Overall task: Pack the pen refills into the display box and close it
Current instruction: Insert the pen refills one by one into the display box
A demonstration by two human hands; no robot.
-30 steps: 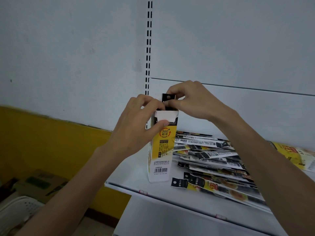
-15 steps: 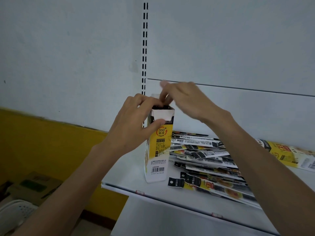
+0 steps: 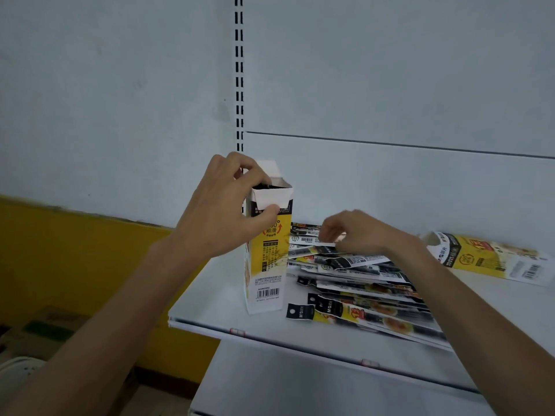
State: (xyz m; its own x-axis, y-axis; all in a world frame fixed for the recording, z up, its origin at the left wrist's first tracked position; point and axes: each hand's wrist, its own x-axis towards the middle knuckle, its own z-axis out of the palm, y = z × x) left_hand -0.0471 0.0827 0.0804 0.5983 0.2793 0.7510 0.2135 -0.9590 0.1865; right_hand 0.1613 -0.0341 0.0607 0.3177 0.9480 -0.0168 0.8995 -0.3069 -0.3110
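A tall yellow and white display box (image 3: 268,265) stands upright on the white shelf (image 3: 216,307), its top flaps open and dark refill ends showing inside. My left hand (image 3: 223,208) grips the box near its top, thumb on the front face and fingers at the back flap. To the right lies a loose pile of flat pen refill packs (image 3: 357,283), black, white and yellow. My right hand (image 3: 351,232) rests over the top of that pile, fingers curled at one pack's edge; whether it has hold of the pack is unclear.
A second yellow and white box (image 3: 489,256) lies on its side at the shelf's back right. The shelf's front edge (image 3: 300,346) runs diagonally. A slotted upright (image 3: 239,70) rises behind the box. Below left are a yellow wall, cardboard boxes (image 3: 45,325) and a white basket.
My right hand has left the top of the box and dropped right onto the refill pile. The refill it was pushing in is now down inside the box. My left hand keeps its grip.
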